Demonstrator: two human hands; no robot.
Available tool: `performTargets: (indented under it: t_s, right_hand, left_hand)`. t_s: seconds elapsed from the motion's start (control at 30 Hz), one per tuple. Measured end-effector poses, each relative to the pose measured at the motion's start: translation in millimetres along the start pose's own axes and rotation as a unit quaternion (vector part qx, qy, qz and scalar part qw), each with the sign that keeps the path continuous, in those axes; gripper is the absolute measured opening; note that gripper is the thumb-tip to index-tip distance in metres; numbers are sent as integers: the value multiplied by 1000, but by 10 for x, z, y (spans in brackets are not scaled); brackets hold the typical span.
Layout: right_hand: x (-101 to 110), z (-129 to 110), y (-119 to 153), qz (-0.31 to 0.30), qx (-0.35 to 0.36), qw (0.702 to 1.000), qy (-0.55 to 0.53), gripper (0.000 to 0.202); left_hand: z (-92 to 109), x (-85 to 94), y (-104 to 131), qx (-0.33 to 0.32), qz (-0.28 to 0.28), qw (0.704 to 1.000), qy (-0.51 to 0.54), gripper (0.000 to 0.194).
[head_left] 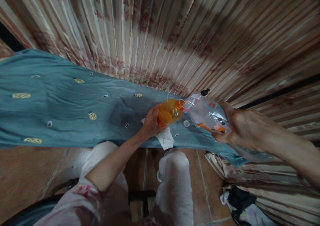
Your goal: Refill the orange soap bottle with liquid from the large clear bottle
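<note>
My left hand (152,122) is wrapped round an orange see-through plastic bottle (170,112), its neck tilted toward the right. My right hand (231,122) grips a large clear plastic bottle (210,114) tipped nearly level, its neck pointing left. The two bottle mouths meet or nearly meet; I cannot tell whether they touch. Just below the necks a small white cap (186,123) lies on the cloth. A crumpled white tissue (165,138) lies under my left hand at the table's near edge. Behind the clear bottle shows another clear container with a black top (205,92).
A teal cloth (62,102) with yellow patterns covers the long narrow table. Pleated, flowered curtains (150,36) hang close behind it and at the right. My knees are below the near edge. A dark and white bundle (242,202) lies on the tiled floor at lower right.
</note>
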State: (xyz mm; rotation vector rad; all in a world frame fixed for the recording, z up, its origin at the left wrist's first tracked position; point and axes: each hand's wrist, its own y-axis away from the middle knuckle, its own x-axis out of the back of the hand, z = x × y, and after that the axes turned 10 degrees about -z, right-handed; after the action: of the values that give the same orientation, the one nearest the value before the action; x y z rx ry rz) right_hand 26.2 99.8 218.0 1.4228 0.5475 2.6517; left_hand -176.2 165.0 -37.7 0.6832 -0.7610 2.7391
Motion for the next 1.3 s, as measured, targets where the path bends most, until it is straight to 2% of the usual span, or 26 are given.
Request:
performTargets:
  t_s: [0.37, 0.8, 1.3]
  right_hand:
    - [10, -23, -12, -28, -22, 999, 8, 54]
    - [-19, -13, -17, -14, -17, 1000, 5, 59]
    - [-11, -10, 0, -2, -4, 1000, 11, 55]
  left_hand:
    - [2, -4, 2, -3, 2, 1000, -3, 96]
    - [29, 16, -8, 7, -3, 1000, 10, 94]
    - [13, 2, -8, 4, 3, 1000, -1, 96]
